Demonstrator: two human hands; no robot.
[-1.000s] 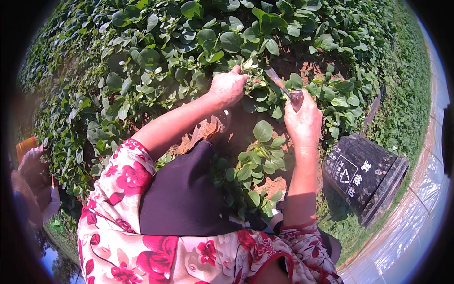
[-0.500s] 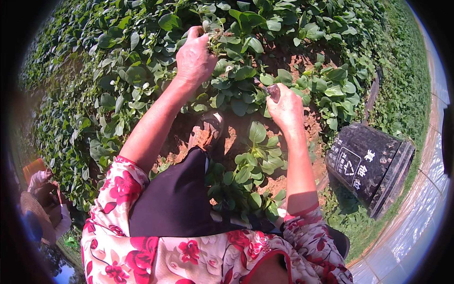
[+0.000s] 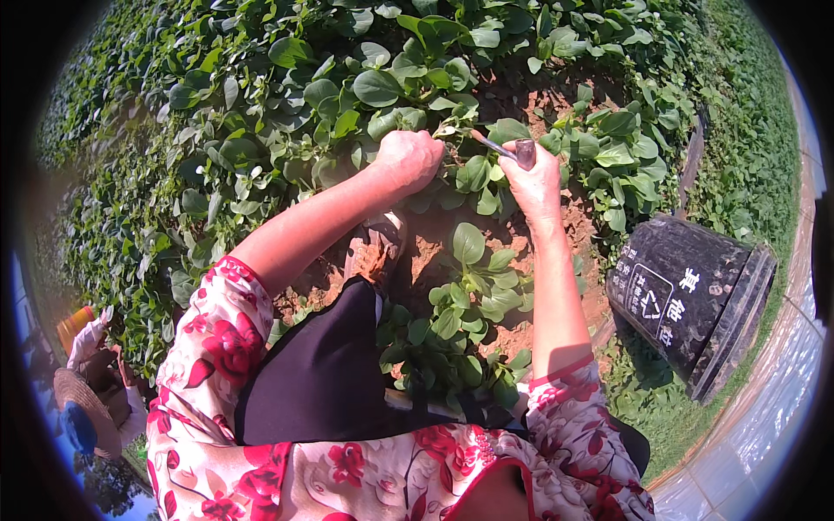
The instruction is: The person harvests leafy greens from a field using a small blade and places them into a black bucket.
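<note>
My left hand (image 3: 408,162) is closed among the leafy green plants (image 3: 378,87), its fingers turned away from view. Pale stems and small leaves (image 3: 452,130) show right beside its fingertips; whether they are in its grip is hidden. My right hand (image 3: 534,182) is wrapped round a small hand tool (image 3: 525,154) with a brown wooden handle. The tool's thin metal shaft points left toward the left hand, and its far end lies close to those stems.
Between my arms a leafy plant (image 3: 473,282) grows from reddish soil. My shoe (image 3: 375,247) stands left of it. A black bucket (image 3: 686,295) lies tilted at the right, beside a pale paved strip (image 3: 782,365). Another person in a straw hat (image 3: 87,408) is at the lower left.
My left hand has come nearer and to the right, close to the tool. My right hand has shifted slightly, and more of the metal shaft shows. The other person has moved a little.
</note>
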